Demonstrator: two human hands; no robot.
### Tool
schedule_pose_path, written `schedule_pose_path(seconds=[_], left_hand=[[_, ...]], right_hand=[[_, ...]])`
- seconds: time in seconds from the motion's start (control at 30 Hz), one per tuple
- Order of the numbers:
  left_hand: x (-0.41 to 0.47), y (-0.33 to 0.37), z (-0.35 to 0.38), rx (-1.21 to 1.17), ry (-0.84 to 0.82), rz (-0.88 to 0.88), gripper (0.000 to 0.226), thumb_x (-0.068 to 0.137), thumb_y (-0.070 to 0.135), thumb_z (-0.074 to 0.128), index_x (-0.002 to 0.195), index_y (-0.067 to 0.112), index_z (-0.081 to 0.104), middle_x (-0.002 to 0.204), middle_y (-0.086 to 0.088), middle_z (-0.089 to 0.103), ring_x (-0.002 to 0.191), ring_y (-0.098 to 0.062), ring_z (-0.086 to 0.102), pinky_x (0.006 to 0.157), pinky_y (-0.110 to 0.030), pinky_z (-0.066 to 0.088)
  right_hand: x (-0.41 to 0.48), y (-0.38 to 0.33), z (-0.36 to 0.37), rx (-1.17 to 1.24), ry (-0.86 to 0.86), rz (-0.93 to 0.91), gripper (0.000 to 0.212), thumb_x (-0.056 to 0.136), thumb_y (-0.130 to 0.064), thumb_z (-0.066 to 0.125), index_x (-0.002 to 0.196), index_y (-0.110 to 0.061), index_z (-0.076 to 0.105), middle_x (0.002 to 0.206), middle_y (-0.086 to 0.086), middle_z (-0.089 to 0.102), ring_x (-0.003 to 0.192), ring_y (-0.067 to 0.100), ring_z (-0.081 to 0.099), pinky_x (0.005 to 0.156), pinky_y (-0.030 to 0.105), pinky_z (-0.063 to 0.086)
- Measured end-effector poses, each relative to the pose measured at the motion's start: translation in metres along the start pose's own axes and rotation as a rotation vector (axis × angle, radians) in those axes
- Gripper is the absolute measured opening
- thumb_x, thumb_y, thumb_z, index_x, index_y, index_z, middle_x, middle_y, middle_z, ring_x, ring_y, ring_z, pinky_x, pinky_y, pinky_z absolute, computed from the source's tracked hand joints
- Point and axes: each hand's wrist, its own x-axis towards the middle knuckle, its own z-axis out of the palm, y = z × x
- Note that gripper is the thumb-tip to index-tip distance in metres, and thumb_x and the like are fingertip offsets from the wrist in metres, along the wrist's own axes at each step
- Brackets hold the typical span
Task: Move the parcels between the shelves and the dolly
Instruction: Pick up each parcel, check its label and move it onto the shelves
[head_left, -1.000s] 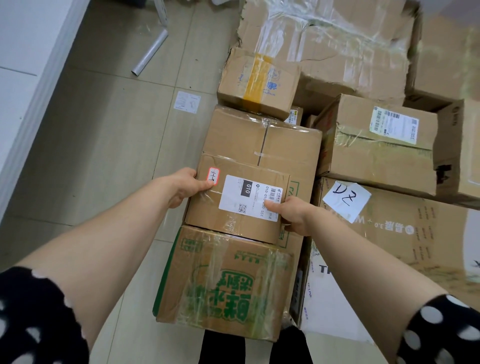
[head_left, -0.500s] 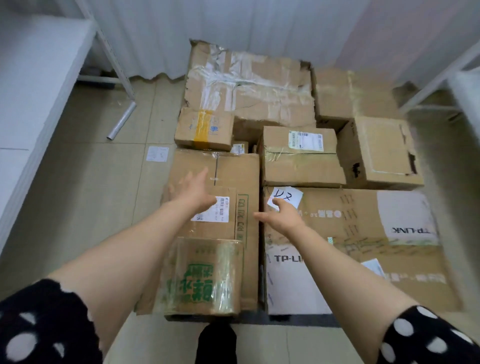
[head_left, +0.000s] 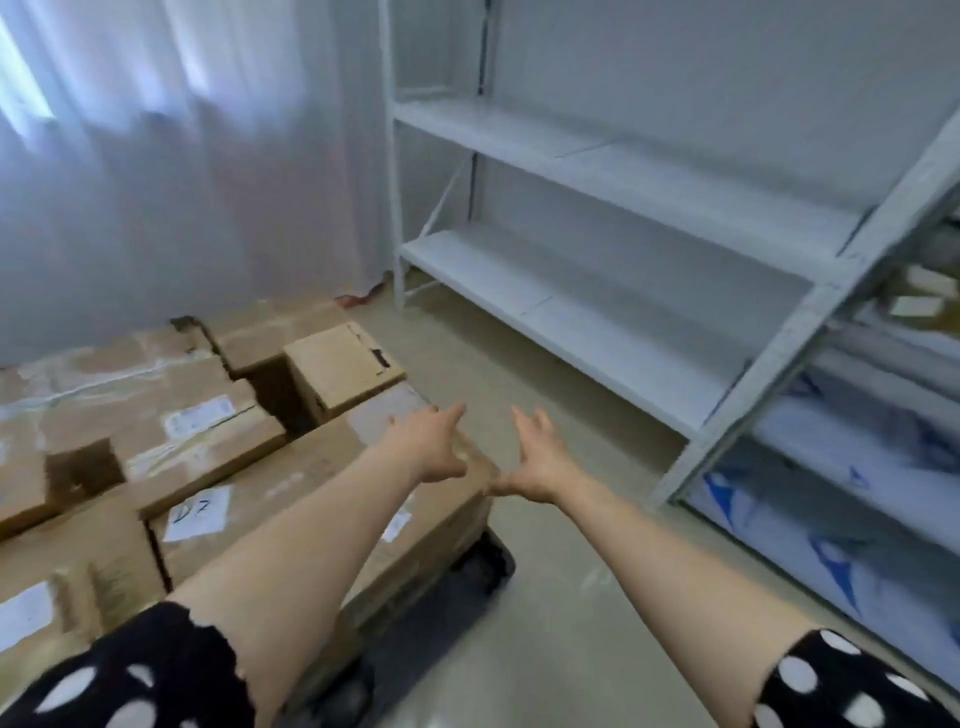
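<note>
Fingers: my left fingers (head_left: 451, 414) and right fingers (head_left: 521, 419) are spread wide apart and hold nothing.
Hands: my left hand (head_left: 434, 447) hangs over the end of the long brown cardboard box with the white paper note (head_left: 306, 483). My right hand (head_left: 540, 465) is just past its edge, over the floor (head_left: 571, 597).
Why: I think two open hands side by side are ready to take a box by its two sides.
Parcels: brown cardboard boxes (head_left: 156, 415) sit packed close together at 9 o'clock, on the flat black dolly (head_left: 470, 564).
Shelves: the white metal shelves (head_left: 597, 306) stand at 2 o'clock, near the dolly. I think that keeps each carry short.
</note>
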Motion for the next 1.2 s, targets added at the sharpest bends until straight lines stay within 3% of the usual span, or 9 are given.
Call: schedule_pose_path(seconds=[0.13, 0.3, 0.4, 0.57, 0.7, 0.83, 0.97, 1.1, 1.2], left_hand=[[0.008, 0.165, -0.019, 0.067, 0.037, 0.251, 0.088, 0.082, 0.038, 0.064, 0.152, 0.025, 0.013, 0.148, -0.005, 0.037, 0.132, -0.028, 0.040, 0.108, -0.046, 0.035], [0.018, 0.342, -0.030, 0.151, 0.079, 0.526, 0.074, 0.081, 0.038, 0.064, 0.142, 0.018, 0.026, 0.133, -0.008, 0.048, 0.120, -0.030, 0.048, 0.099, -0.044, 0.042], [0.021, 0.441, -0.030, 0.175, 0.087, 0.688, 0.081, 0.080, 0.041, 0.065, 0.145, 0.019, 0.023, 0.132, -0.010, 0.049, 0.120, -0.032, 0.050, 0.099, -0.045, 0.043], [0.025, 0.589, -0.027, 0.175, 0.091, 0.893, 0.088, 0.082, 0.043, 0.064, 0.150, 0.016, 0.015, 0.141, -0.011, 0.043, 0.126, -0.030, 0.045, 0.103, -0.045, 0.041], [0.034, 0.696, -0.028, 0.136, 0.041, 1.034, 0.086, 0.084, 0.039, 0.063, 0.151, 0.016, 0.014, 0.141, -0.008, 0.045, 0.122, -0.028, 0.049, 0.097, -0.041, 0.046], [0.033, 0.802, -0.021, 0.104, -0.001, 1.154, 0.081, 0.087, 0.037, 0.061, 0.151, 0.015, 0.017, 0.143, -0.011, 0.042, 0.122, -0.028, 0.050, 0.094, -0.038, 0.047], [0.017, 0.897, 0.010, 0.095, -0.056, 1.275, 0.071, 0.087, 0.035, 0.061, 0.145, 0.013, 0.027, 0.133, -0.013, 0.051, 0.113, -0.027, 0.054, 0.088, -0.037, 0.049], [-0.010, 0.981, 0.046, 0.117, -0.094, 1.370, 0.076, 0.090, 0.034, 0.061, 0.150, 0.012, 0.021, 0.142, -0.013, 0.045, 0.125, -0.028, 0.047, 0.097, -0.037, 0.045], [-0.030, 1.045, 0.073, 0.132, -0.072, 1.410, 0.068, 0.090, 0.034, 0.060, 0.146, 0.012, 0.028, 0.141, -0.013, 0.045, 0.125, -0.029, 0.047, 0.097, -0.038, 0.045]], right_hand=[[-0.065, 0.123, -0.092, 0.118, 0.187, 0.194, 0.117, 0.070, -0.040, 0.082, 0.153, -0.023, 0.001, 0.159, 0.008, -0.009, 0.147, 0.027, 0.003, 0.117, 0.042, 0.022], [-0.143, 0.249, -0.177, 0.259, 0.401, 0.384, 0.109, 0.070, -0.041, 0.081, 0.151, -0.020, 0.012, 0.153, 0.010, 0.013, 0.140, 0.029, 0.023, 0.110, 0.040, 0.033], [-0.184, 0.313, -0.221, 0.314, 0.514, 0.492, 0.102, 0.074, -0.042, 0.078, 0.150, -0.016, 0.015, 0.150, 0.010, 0.019, 0.137, 0.029, 0.027, 0.107, 0.038, 0.037], [-0.238, 0.408, -0.289, 0.344, 0.680, 0.652, 0.094, 0.083, -0.038, 0.070, 0.152, -0.012, 0.011, 0.157, 0.010, 0.015, 0.144, 0.025, 0.020, 0.111, 0.037, 0.028], [-0.272, 0.476, -0.337, 0.378, 0.820, 0.735, 0.078, 0.088, -0.031, 0.066, 0.149, -0.011, 0.022, 0.152, 0.009, 0.029, 0.138, 0.024, 0.030, 0.105, 0.032, 0.032], [-0.304, 0.546, -0.367, 0.465, 0.897, 0.850, 0.084, 0.088, -0.036, 0.064, 0.152, -0.013, 0.015, 0.157, 0.005, 0.020, 0.143, 0.023, 0.025, 0.111, 0.036, 0.029], [-0.351, 0.612, -0.372, 0.540, 0.980, 0.968, 0.081, 0.088, -0.035, 0.064, 0.151, -0.011, 0.017, 0.155, 0.007, 0.027, 0.140, 0.024, 0.029, 0.109, 0.032, 0.030], [-0.400, 0.683, -0.375, 0.606, 1.041, 1.047, 0.073, 0.089, -0.027, 0.064, 0.148, -0.008, 0.026, 0.149, 0.008, 0.037, 0.134, 0.023, 0.038, 0.102, 0.025, 0.032], [-0.433, 0.747, -0.382, 0.642, 1.069, 1.051, 0.078, 0.089, -0.030, 0.065, 0.150, -0.009, 0.021, 0.153, 0.007, 0.031, 0.137, 0.024, 0.035, 0.108, 0.031, 0.034]])
